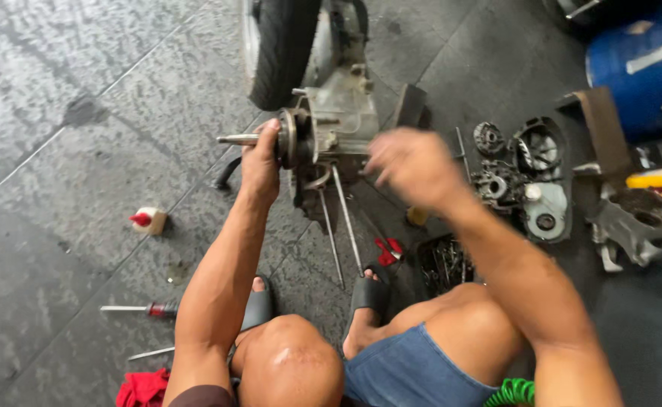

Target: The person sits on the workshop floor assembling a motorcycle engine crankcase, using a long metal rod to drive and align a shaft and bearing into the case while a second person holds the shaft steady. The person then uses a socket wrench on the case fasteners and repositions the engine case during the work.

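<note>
The left hand [261, 160] clamps the round crank assembly [292, 138] on the engine case [340, 113] below the tyre [276, 47]; the blurred right hand [414, 164], grip unclear, hovers beside; a slip could bend the long studs [340, 220].

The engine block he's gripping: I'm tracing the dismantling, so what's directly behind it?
Behind the engine block stands a black tyre, upright on the grey floor. The block and the left hand cover where they join; the frame's top cuts off the wheel.
</note>
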